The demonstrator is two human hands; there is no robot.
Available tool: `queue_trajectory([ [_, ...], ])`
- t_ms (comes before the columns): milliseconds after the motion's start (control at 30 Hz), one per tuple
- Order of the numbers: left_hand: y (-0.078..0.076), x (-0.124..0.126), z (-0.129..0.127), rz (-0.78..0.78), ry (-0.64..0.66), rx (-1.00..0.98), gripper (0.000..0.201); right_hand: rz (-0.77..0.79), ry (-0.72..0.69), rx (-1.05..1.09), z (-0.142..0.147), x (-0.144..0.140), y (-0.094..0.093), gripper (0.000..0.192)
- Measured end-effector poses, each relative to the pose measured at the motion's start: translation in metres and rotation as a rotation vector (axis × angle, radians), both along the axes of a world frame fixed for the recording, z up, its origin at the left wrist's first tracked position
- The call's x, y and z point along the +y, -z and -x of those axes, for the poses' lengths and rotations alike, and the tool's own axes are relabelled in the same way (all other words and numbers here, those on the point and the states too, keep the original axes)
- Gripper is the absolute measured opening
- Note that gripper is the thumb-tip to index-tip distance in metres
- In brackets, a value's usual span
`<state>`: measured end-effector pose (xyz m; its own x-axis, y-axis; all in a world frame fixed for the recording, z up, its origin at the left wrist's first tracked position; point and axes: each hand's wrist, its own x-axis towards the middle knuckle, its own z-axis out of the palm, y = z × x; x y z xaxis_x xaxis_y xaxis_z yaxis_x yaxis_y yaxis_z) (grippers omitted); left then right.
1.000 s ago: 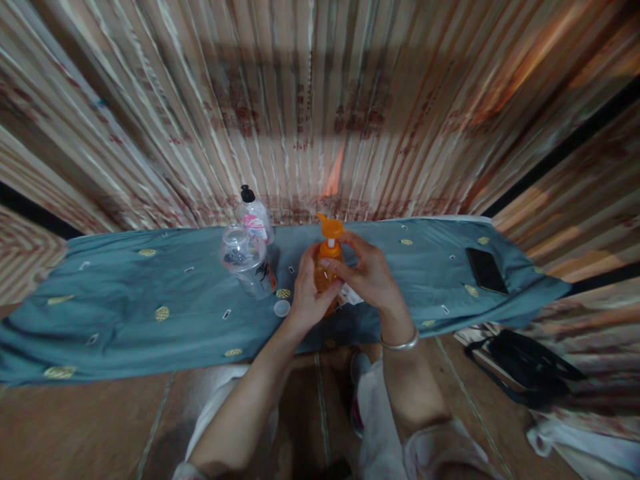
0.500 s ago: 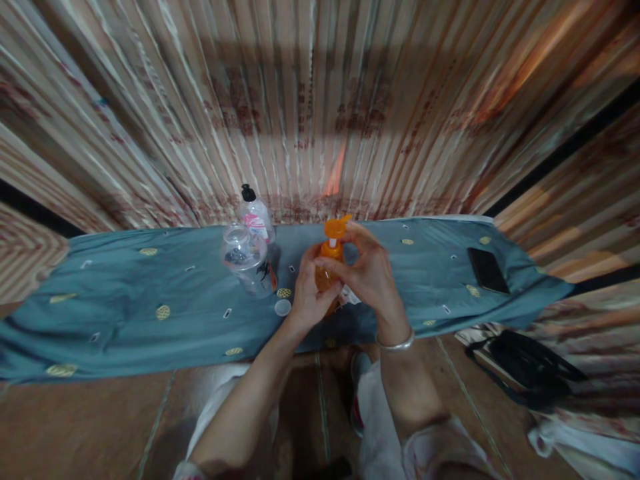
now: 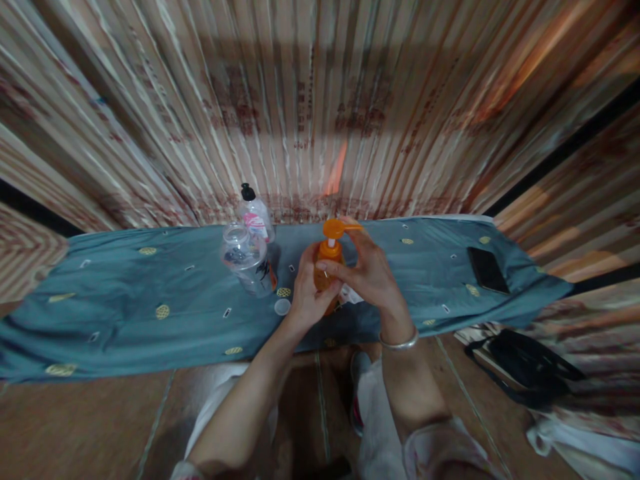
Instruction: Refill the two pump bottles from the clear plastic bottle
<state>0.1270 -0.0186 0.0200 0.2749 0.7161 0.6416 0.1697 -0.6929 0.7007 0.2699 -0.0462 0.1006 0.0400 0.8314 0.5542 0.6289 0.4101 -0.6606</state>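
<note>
An orange pump bottle (image 3: 327, 272) stands upright between my hands at the middle of the table. My left hand (image 3: 311, 293) is wrapped around its body from the left side. The orange pump head (image 3: 334, 229) sits raised above the collar on a short white stem, its spout pointing right. My right hand (image 3: 370, 270) is at the bottle's upper right, the fingers behind the spout and the thumb across the front of the bottle. A small white crumpled piece (image 3: 351, 295) lies partly hidden under my right hand.
Left of the bottle stand a clear plastic cup (image 3: 255, 273) and a clear bottle (image 3: 259, 217) with a black pump. A small round translucent lid (image 3: 283, 307) lies before them. A black phone (image 3: 487, 269) rests at the right on the teal tablecloth (image 3: 125, 287). A black bag (image 3: 523, 367) is at lower right.
The pump head has turned, its spout swinging from up-right round to point right. My right hand's fingers have shifted with it, while my left hand stays on the bottle.
</note>
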Motion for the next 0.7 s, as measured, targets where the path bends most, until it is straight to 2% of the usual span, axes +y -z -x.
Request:
queue_trajectory([
  [67,-0.002,0.0,0.0,0.007,0.01,-0.008,0.065,0.024,-0.079,0.01,-0.001,0.0,0.0,0.04],
  [100,-0.002,0.0,0.0,0.0,0.015,-0.016,0.064,0.018,-0.064,0.012,0.0,-0.001,0.0,0.035],
  [167,0.0,0.0,0.0,-0.026,0.02,-0.03,0.061,-0.019,0.055,0.001,0.003,-0.001,0.001,0.034],
  [267,0.003,0.002,0.0,-0.061,0.016,-0.027,0.058,-0.069,0.181,-0.025,0.007,-0.001,0.004,0.045],
  [367,0.003,0.001,0.0,-0.039,-0.003,-0.002,0.061,-0.049,0.089,-0.013,0.003,0.0,0.006,0.058],
  [500,-0.002,0.0,0.001,0.005,0.004,0.001,0.064,-0.007,-0.024,-0.003,0.0,-0.001,0.003,0.041],
  [600,-0.003,0.0,0.001,0.004,0.011,-0.003,0.064,-0.022,0.05,-0.042,0.008,-0.005,-0.001,0.032],
  [700,0.0,0.001,0.0,-0.003,0.006,-0.01,0.065,-0.033,0.147,-0.082,0.014,-0.007,-0.003,0.033],
])
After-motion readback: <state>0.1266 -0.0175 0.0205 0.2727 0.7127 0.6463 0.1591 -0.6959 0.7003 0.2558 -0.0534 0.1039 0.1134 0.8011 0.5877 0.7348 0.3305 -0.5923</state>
